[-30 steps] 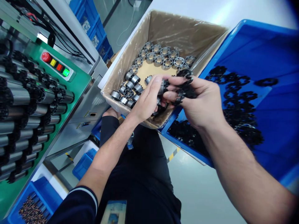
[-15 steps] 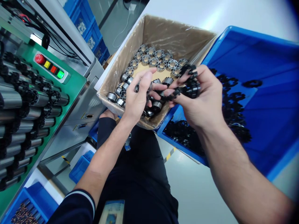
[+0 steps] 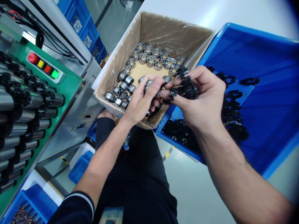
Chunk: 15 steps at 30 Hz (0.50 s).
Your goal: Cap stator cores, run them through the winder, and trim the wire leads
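My left hand [image 3: 142,99] is closed around a silver metal ring [image 3: 149,84], above the lined cardboard box [image 3: 173,28]. Close beside it, my right hand [image 3: 203,96] grips several black plastic rings [image 3: 190,90], one of them between thumb and fingertips near the metal ring. Fingers hide whether the two parts touch. Inside the box, silver metal rings [image 3: 151,60] stand in rows at the back, and more metal rings [image 3: 122,94], some with black toothed ends, lie on their sides at the front left.
A blue bin [image 3: 271,102] with loose black rings [image 3: 235,124] stands right of the box. On the left, a green machine panel [image 3: 72,81] carries rows of metal cylinders [image 3: 23,113] and a red button [image 3: 33,58]. Blue crates [image 3: 80,21] are stacked behind.
My left hand has closed its fingers around the metal ring and moved slightly right, nearer my right hand. The right hand still holds the black rings. The view has shifted slightly.
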Each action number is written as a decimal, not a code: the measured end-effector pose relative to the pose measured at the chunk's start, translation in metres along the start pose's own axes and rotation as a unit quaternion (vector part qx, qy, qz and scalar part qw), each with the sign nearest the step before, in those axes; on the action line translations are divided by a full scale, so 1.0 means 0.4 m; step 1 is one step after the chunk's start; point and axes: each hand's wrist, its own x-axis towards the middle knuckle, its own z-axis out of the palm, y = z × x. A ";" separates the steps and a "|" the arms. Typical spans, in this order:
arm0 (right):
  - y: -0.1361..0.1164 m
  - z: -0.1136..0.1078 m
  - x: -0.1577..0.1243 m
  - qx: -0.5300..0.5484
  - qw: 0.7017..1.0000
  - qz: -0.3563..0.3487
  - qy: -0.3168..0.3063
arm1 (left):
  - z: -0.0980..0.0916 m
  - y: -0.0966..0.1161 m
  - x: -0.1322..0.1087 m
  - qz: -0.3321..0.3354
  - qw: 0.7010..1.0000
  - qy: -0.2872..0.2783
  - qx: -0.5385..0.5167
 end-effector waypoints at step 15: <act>-0.012 -0.010 -0.002 -0.082 0.995 -0.060 -0.022 | -0.020 0.014 -0.012 0.057 0.995 -0.046 0.074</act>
